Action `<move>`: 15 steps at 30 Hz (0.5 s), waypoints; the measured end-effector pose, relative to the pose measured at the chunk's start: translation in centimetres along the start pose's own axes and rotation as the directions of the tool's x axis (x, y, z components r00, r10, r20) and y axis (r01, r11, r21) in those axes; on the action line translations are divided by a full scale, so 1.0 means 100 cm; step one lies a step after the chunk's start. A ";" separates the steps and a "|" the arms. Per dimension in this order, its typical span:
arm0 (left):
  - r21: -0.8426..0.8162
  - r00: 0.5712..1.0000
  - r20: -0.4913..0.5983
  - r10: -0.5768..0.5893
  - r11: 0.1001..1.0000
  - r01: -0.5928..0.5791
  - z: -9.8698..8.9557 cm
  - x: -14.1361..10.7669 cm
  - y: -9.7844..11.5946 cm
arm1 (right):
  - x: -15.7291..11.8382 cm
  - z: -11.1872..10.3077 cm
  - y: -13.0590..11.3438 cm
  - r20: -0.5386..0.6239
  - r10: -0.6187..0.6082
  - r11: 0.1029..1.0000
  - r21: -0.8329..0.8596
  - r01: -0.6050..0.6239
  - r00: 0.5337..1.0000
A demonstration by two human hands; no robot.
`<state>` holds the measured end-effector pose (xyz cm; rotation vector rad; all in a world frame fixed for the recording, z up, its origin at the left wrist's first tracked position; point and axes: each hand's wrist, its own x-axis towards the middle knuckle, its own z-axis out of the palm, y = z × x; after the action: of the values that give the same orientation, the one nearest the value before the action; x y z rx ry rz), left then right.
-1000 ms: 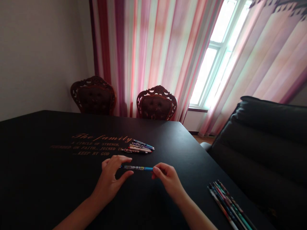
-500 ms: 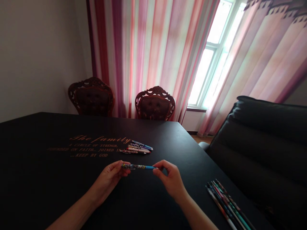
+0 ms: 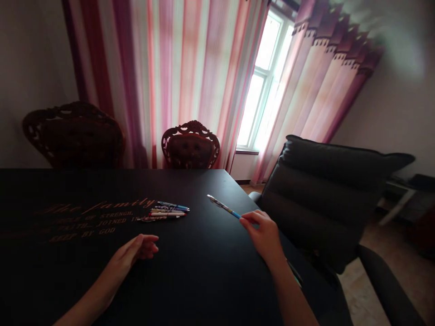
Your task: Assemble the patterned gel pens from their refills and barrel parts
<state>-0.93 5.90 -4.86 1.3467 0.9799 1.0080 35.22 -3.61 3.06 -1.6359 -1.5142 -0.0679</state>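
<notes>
My right hand point(image 3: 263, 235) pinches the blue end of a patterned pen point(image 3: 223, 206), whose other end points up and to the left above the black table point(image 3: 204, 276). My left hand point(image 3: 136, 251) is over the table at the lower left with nothing in it, its fingers loosely curled and the thumb apart from them. Beyond the two hands, several pens point(image 3: 168, 214) lie side by side in a loose pile, among them blue, white and red ones. Part of another pen group point(image 3: 295, 273) shows beside my right forearm, which hides most of it.
Gold lettering point(image 3: 112, 215) runs across the table's left part. Two carved chairs point(image 3: 190, 147) stand behind the far edge. A dark padded armchair point(image 3: 316, 194) is at the right, close to the table's side edge.
The view has turned right. My left hand has let go of the pen, and my right hand has carried it rightward, away from the left. My right forearm now covers most of the near pen group.
</notes>
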 end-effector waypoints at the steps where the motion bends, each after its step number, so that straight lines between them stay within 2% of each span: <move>1: 0.023 1.000 0.011 0.008 1.000 -0.009 0.000 0.001 -0.002 | -0.011 -0.013 0.019 -0.064 0.063 0.997 -0.039 -0.066 0.996; 5: 0.087 0.999 0.025 0.031 0.996 -0.033 0.004 0.001 0.000 | -0.070 -0.056 0.097 -0.216 0.295 0.924 -0.183 -0.335 0.931; 8: 0.103 1.000 -0.017 0.022 0.995 -0.020 0.009 -0.002 0.007 | -0.106 -0.073 0.134 -0.264 0.388 0.850 -0.270 -0.453 0.883; 11: 0.115 0.999 -0.040 0.008 0.993 -0.003 0.014 -0.006 0.015 | -0.125 -0.078 0.149 -0.218 0.409 0.848 -0.268 -0.457 0.886; 15: 0.132 0.999 -0.050 0.011 0.991 -0.004 0.016 -0.006 0.019 | -0.132 -0.072 0.151 -0.198 0.366 0.868 -0.281 -0.410 0.909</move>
<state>0.39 4.79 -2.95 1.4398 1.0961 1.0022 48.00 -16.31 -8.32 -2.1236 -1.0799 -0.2084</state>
